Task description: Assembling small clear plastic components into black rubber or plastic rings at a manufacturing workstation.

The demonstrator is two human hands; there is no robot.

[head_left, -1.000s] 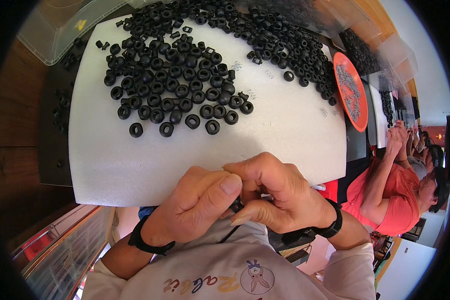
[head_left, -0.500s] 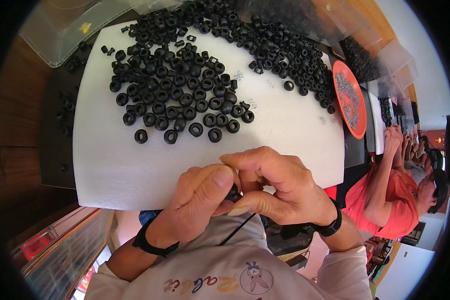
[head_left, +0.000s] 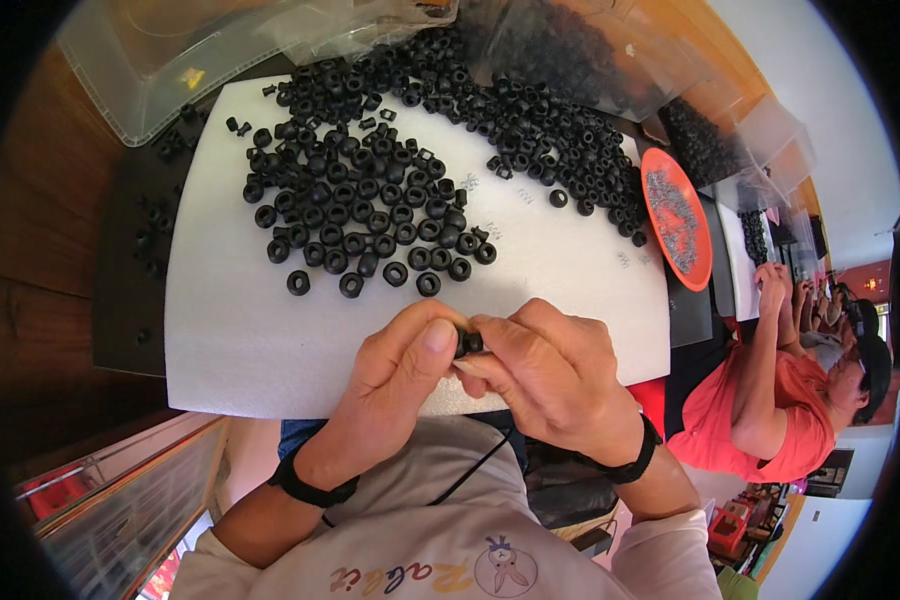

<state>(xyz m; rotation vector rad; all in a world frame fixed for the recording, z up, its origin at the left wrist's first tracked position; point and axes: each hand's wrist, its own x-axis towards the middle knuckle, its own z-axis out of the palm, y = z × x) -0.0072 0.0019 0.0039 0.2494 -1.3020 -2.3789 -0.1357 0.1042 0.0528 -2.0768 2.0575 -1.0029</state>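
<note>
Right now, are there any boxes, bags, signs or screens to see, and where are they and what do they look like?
Clear tub: far left, beyond the white mat; see-through plastic, boxy.
Clear bags: far middle and right; see-through, dark small parts inside.
Orange dish: right of the mat; round, holds small grey bits.
Signs, screens: none I can make out.

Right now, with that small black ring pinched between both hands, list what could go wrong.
1. The black ring is held only by fingertips of the left hand and right hand at the near edge of the white foam sheet; it might drop into the lap.
2. A forward hand sweep could scatter the loose rings.
</note>
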